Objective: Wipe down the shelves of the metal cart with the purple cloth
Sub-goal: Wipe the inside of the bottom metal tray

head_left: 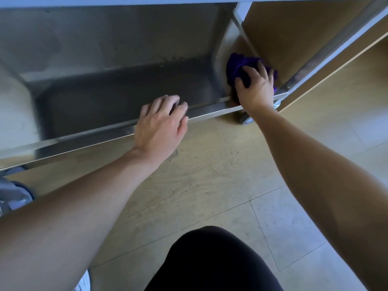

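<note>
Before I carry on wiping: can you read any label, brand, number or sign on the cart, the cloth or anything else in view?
No text can be read anywhere in this view.
metal cart: bare steel, with no label, brand mark or number showing.
purple cloth, bunched under the right hand: no tag or print visible.
caster wheel: too blurred to show any marking.

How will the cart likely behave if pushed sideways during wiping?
The cart stands on a caster, so it would probably roll on the smooth floor. The left hand grips its front rim, likely steadying it. Its sheet metal looks stiff.
</note>
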Tool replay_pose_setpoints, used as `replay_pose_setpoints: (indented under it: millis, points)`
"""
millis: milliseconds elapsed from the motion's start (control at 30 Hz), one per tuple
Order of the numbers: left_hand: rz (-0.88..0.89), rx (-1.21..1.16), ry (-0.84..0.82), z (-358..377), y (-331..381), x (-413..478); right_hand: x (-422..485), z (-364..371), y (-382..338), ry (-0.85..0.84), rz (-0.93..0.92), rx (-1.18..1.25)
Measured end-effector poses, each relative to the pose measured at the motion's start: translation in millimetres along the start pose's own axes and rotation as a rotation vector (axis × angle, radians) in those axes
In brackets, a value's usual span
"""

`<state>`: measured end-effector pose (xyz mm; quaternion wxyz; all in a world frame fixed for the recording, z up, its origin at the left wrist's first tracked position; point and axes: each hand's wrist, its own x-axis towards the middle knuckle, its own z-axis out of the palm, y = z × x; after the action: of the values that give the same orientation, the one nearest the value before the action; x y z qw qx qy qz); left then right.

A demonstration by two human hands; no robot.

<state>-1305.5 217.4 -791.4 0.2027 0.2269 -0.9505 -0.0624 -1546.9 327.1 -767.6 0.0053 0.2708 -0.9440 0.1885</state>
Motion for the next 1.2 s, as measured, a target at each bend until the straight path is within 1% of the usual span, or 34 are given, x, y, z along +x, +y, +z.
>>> replay_pose_setpoints:
  millis: [100,167,267,333,433,533,633,700,767,900,967,1033,1100,1200]
  points:
    - [0.006,0.002,-0.023,-1,-1,-1,0,6,-23,-0.034,-0.024,-0.016]
    - [0.009,0.009,-0.038,-2,-1,-2,-6,15,-52,-0.069,-0.131,-0.024]
    - [0.000,0.023,-0.062,-5,0,-2,-18,30,-87,-0.162,-0.354,-0.025]
    - [-0.011,0.020,-0.079,-7,-1,-3,-18,30,-92,-0.200,-0.423,-0.024]
    - [-0.007,-0.017,-0.111,-11,-3,-2,-9,23,-77,-0.186,-0.416,-0.018]
    - [-0.020,-0.031,-0.097,-20,-15,-4,3,20,-63,-0.127,-0.306,-0.030]
    - [-0.148,0.012,-0.015,-32,-45,-13,6,25,-71,-0.088,-0.200,-0.009]
    - [-0.243,0.046,0.028,-37,-66,-19,2,31,-90,-0.064,-0.149,0.007]
    - [-0.279,0.052,0.021,-39,-76,-23,-8,41,-121,-0.065,-0.184,-0.009]
    - [-0.299,0.052,-0.001,-37,-71,-23,-43,64,-189,-0.143,-0.482,0.017]
    - [-0.287,0.071,-0.007,-35,-71,-24,-50,69,-198,-0.188,-0.532,0.065]
    - [-0.278,0.065,0.002,-34,-73,-24,-44,67,-188,-0.193,-0.555,0.087]
    - [-0.282,0.051,0.011,-33,-72,-24,-29,61,-167,-0.157,-0.541,0.078]
    - [-0.277,0.068,-0.011,-31,-69,-24,-7,50,-134,-0.081,-0.387,0.054]
